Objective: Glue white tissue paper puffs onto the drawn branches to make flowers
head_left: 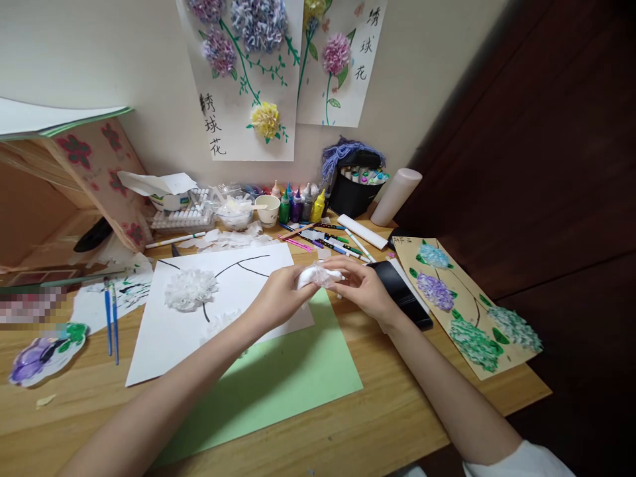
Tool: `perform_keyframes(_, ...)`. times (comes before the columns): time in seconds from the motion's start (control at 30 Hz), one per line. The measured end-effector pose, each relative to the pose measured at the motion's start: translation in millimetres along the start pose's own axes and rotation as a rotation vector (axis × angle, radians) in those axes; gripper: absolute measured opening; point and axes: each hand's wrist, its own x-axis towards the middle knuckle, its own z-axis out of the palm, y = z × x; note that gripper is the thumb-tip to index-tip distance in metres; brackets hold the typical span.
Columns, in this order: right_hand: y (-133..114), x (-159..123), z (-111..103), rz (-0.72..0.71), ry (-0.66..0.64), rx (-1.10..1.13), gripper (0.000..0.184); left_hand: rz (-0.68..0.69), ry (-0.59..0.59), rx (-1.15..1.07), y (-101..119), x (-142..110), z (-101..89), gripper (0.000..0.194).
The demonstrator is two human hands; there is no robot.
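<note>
Between my two hands is a small white thing in crinkled clear plastic [318, 275], with a narrow white end pointing right; its exact kind does not show. My left hand [284, 289] wraps round its left side. On the right, the fingers of my right hand [365, 286] close over the plastic. Below and to the left lies a white sheet [149, 331] with black drawn stems. It bears a ruffled white paper flower [191, 289] and a second white flower [221, 324], partly hidden behind my left forearm. A green sheet [298, 377] lies under the white one.
Paint bottles [298, 207], a paper cup [267, 211] and a black marker case [355, 189] line the wall. Pens [342, 242] and paper scraps lie before them. Two brushes [112, 324] and a paint-smeared palette [47, 354] are left; a finished flower picture [464, 305] is right.
</note>
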Motion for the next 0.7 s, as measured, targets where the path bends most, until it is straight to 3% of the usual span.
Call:
perform_keyframes(0.1,-2.2,-1.1,-1.1,0.001,-0.043,-0.014,0.011,0.015,-0.046,0.01,2.7,-0.6,1.0,0.021)
perform_keyframes(0.2,-6.2,0.4,-18.7,0.079,-0.126,-0.01,0.007,0.026,-0.075,-0.001,7.8,-3.3,-4.2,0.021)
perform_keyframes(0.27,-7.6,3.3,-37.1,0.065,0.054,0.094,0.011,0.023,-0.011,-0.005,11.0,-5.1,-13.6,0.021)
perform_keyframes(0.33,-6.9,7.5,-54.0,0.013,0.378,0.251,0.014,-0.002,0.115,0.032,12.2,-4.5,-25.7,0.023)
perform_keyframes(0.4,-4.6,11.7,-62.4,0.009,0.535,0.377,0.014,-0.029,0.211,0.128,11.0,2.2,-35.0,0.023)
perform_keyframes(0.5,-0.2,15.4,-54.1,0.068,0.45,0.449,0.019,0.023,0.166,0.359,5.8,28.2,-32.6,0.019)
perform_keyframes(0.63,3.8,13.2,-27.0,0.184,0.281,0.443,0.021,0.073,0.01,0.645,-4.2,77.8,-2.6,0.016)
perform_keyframes(0.7,5.7,11.0,-18.9,0.219,0.254,0.452,0.026,0.066,-0.032,0.663,-8.7,95.5,12.5,0.013)
